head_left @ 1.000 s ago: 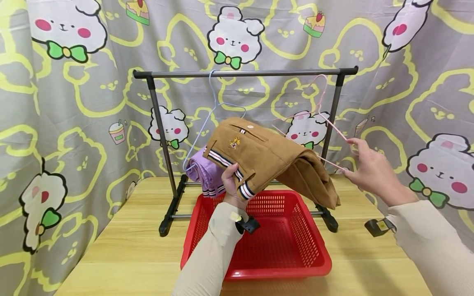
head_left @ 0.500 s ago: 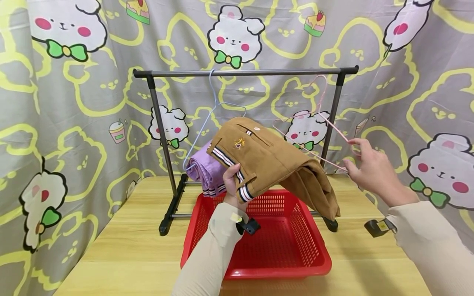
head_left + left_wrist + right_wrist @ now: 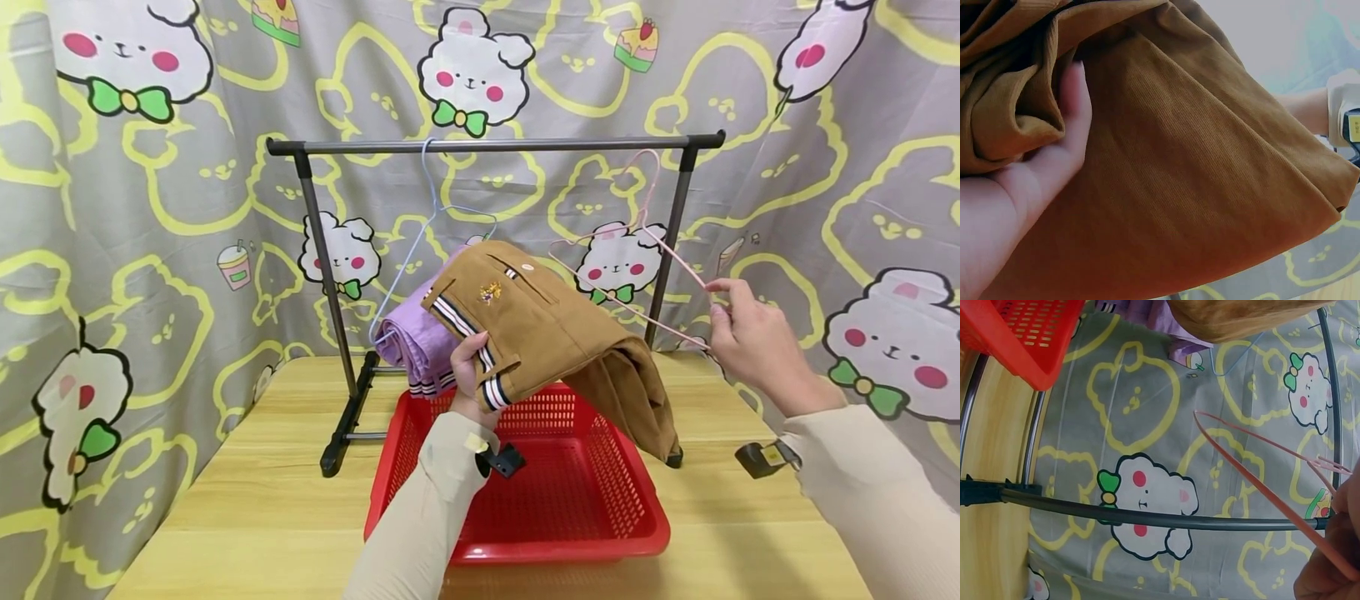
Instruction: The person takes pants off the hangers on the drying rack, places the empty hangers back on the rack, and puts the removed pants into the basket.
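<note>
My left hand [image 3: 471, 379] grips folded brown trousers [image 3: 540, 308] at the striped waistband, thumb on top, above the basket. Their loose end hangs down at the right. In the left wrist view, brown cloth [image 3: 1166, 156] lies across that hand's fingers. My right hand [image 3: 757, 342] pinches one corner of a pink wire hanger [image 3: 678, 258]. The hanger is tilted, its hook close under the rail, its other corner pointing at the trousers but apart from them. In the right wrist view the hanger [image 3: 1254, 487] has nothing on it.
A clothes rack [image 3: 495, 147] stands on the wooden table [image 3: 247, 500]. From its rail hangs a blue hanger [image 3: 432, 218] bearing folded purple trousers [image 3: 420, 342], partly behind the brown pair. A red basket [image 3: 562, 552] sits in front. A patterned curtain [image 3: 570, 100] closes off the back.
The loose end of the brown trousers has sunk lower, and their top has shifted slightly right. More of the pink hanger's lower bar shows beside them. The right hand has barely moved.
</note>
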Motion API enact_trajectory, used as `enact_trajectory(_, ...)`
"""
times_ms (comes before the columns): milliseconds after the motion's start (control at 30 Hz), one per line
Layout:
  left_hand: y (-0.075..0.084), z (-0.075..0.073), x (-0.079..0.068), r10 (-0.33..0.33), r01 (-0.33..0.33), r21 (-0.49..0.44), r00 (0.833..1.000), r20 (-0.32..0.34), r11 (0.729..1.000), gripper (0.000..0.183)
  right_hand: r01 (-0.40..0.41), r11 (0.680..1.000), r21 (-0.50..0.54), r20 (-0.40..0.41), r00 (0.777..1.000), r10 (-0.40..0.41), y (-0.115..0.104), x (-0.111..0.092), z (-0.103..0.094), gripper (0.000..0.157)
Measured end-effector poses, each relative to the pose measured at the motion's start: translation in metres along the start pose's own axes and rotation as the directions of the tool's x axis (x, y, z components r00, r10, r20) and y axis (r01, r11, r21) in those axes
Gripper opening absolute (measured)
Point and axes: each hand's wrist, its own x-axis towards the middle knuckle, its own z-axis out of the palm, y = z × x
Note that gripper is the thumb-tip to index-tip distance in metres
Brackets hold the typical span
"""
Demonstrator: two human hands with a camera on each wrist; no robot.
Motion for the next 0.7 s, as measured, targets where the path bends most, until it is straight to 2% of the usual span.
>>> enact_trajectory(67, 0.001, -0.004, 0.001, 0.002, -0.002, 0.008, 1.0, -0.008, 1.0, 0.021, -0.008, 1.0, 0.0, -0.002, 1.0, 0.008, 0.0, 0.0, 0.0, 0.027)
enact_trajectory(233, 0.003, -0.005, 0.001, -0.008, 0.009, 0.033, 1.0, -0.015, 0.999, 0.019, -0.031, 1.0, -0.004, -0.003, 1.0, 0.031, 0.001, -0.001, 0.001, 0.027)
enact_trajectory(467, 0.005, -0.009, -0.001, -0.058, 0.059, 0.051, 0.998, -0.018, 0.997, 0.018, -0.016, 1.0, -0.002, -0.004, 1.0, 0.016, -0.001, -0.001, 0.002, 0.026)
enact_trajectory(567, 0.006, -0.009, -0.001, -0.085, 0.084, 0.059, 0.996, 0.012, 0.995, 0.021, -0.001, 1.0, 0.004, -0.01, 1.0, 0.001, -0.002, 0.0, 0.002, 0.026)
enact_trajectory(700, 0.007, -0.018, 0.0, -0.13, 0.126, 0.07, 0.99, 0.057, 0.99, 0.025, 0.013, 1.0, -0.003, -0.026, 1.0, -0.013, -0.003, 0.0, 0.002, 0.025)
